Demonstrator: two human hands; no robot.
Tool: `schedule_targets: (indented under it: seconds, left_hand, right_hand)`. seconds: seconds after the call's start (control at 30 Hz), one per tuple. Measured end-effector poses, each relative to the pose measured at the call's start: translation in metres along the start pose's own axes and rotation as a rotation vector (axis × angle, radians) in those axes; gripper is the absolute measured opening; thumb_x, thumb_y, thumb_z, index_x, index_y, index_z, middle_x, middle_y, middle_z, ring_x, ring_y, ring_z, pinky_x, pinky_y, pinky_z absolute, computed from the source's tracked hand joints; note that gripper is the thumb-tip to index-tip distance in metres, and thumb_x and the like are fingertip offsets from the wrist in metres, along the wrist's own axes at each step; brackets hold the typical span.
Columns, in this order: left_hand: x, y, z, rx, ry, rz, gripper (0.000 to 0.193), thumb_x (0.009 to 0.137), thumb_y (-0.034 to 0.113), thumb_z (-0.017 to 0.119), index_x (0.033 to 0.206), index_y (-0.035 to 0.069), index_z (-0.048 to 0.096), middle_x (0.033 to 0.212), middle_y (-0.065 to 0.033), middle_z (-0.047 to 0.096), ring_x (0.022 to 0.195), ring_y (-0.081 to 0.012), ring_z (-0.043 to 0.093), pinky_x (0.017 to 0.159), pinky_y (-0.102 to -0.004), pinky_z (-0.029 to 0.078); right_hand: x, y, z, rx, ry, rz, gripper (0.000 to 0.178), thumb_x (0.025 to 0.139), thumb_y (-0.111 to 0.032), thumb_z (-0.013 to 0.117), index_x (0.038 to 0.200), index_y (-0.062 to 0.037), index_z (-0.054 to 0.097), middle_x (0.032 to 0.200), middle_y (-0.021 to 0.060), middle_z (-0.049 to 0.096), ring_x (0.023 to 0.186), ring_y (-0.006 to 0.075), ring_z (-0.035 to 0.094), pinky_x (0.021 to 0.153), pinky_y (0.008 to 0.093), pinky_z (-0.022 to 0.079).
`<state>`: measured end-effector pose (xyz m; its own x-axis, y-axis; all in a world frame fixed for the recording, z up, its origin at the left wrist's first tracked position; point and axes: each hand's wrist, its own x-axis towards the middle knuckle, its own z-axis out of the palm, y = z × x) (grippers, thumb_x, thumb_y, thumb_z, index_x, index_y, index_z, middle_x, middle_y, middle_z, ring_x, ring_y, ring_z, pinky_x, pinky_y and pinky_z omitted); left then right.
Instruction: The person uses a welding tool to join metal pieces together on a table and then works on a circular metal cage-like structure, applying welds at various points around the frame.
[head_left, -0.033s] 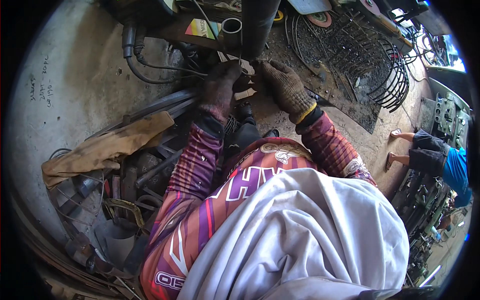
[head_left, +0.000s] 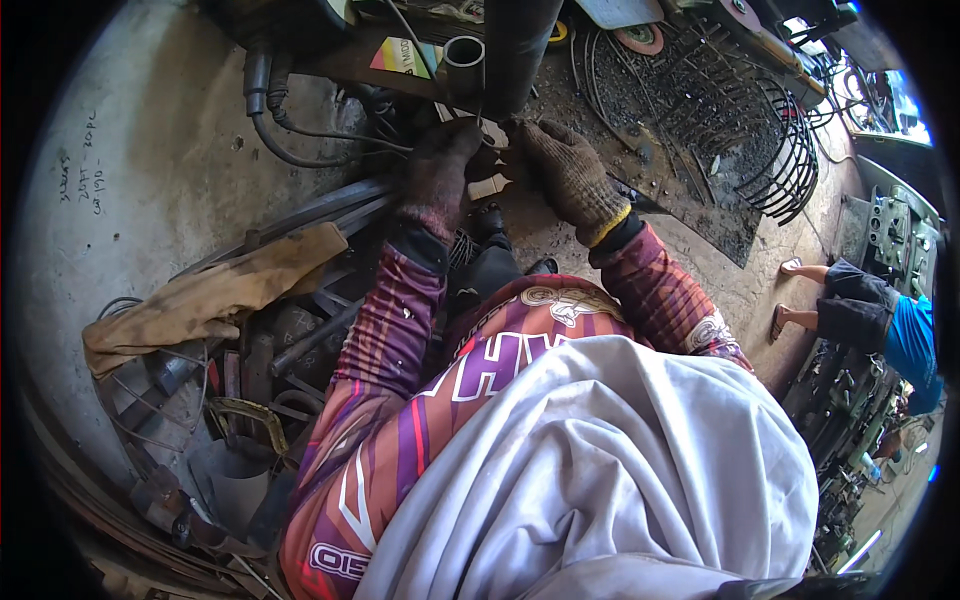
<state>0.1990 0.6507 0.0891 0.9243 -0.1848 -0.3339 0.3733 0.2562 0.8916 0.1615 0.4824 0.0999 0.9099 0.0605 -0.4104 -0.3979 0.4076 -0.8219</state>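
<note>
Both of my hands wear dirty knit work gloves and meet near the table's front edge, just below a thick dark upright pipe (head_left: 520,50). My left hand (head_left: 443,165) is closed, and a thin metal rod (head_left: 483,85) rises from its fingertips past a short open-ended tube (head_left: 463,58). My right hand (head_left: 575,175), in a tan glove with a yellow cuff band, has its fingers curled in at the pipe's lower end. Whatever lies in those fingers is dark and hidden. Between the hands, a small pale shaped piece (head_left: 488,187) shows lower down.
Right of my hands, a dark worktop (head_left: 690,140) carries grit, grinding discs and a curved black bar cage (head_left: 790,150). A brown cloth (head_left: 215,290) lies over metal bars at left. Thick cables (head_left: 290,150) hang beside the table. A person (head_left: 880,315) stands far right near machinery.
</note>
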Motion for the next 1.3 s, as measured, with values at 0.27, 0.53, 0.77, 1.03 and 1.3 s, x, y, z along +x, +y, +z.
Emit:
schedule_targets:
  seconds: [0.27,0.53,0.77,1.03,1.3]
  left_hand:
    - [0.032,-0.013,-0.012,0.057,-0.080,0.046,0.025,0.092,0.015,0.058,0.113,0.003,0.062,0.101,-0.0078,0.063,0.089,-0.0170,0.062,0.080,-0.0309,0.051]
    - [0.039,0.007,0.000,0.090,-0.156,0.169,0.026,0.092,0.017,0.059,0.115,0.005,0.061,0.105,-0.0085,0.063,0.097,-0.0165,0.062,0.081,-0.0302,0.051]
    - [0.050,-0.009,0.000,-0.080,-0.064,0.077,0.031,0.089,0.014,0.064,0.116,0.001,0.060,0.110,-0.0066,0.064,0.097,-0.0175,0.062,0.083,-0.0312,0.050]
    - [0.049,-0.008,0.005,-0.231,-0.016,-0.098,0.026,0.092,0.015,0.061,0.113,0.001,0.061,0.110,-0.0061,0.063,0.098,-0.0185,0.062,0.087,-0.0323,0.049]
    - [0.035,0.007,0.019,0.078,0.069,-0.079,0.033,0.096,0.028,0.055,0.116,0.003,0.063,0.112,-0.0104,0.065,0.102,-0.0230,0.061,0.090,-0.0349,0.045]
  right_hand:
    - [0.015,0.004,0.003,-0.021,0.070,-0.005,0.034,0.095,-0.027,0.061,0.116,-0.0002,0.058,0.092,0.0110,0.068,0.076,0.0185,0.069,0.067,0.0303,0.058]
    - [0.021,0.000,0.012,0.129,0.164,0.018,0.029,0.095,-0.024,0.063,0.109,0.0007,0.058,0.090,0.0131,0.068,0.076,0.0198,0.069,0.065,0.0320,0.059]
    - [0.024,-0.005,0.012,0.046,0.237,-0.017,0.031,0.094,-0.022,0.063,0.109,0.0035,0.057,0.092,0.0144,0.068,0.075,0.0208,0.069,0.065,0.0324,0.060]
    - [0.031,-0.001,0.004,-0.022,0.236,0.000,0.030,0.091,-0.024,0.065,0.108,0.0009,0.062,0.092,0.0092,0.068,0.079,0.0151,0.067,0.068,0.0271,0.055]
    - [0.035,0.001,-0.002,-0.003,0.191,-0.001,0.030,0.091,-0.024,0.064,0.108,0.0015,0.060,0.094,0.0111,0.068,0.081,0.0182,0.068,0.070,0.0291,0.056]
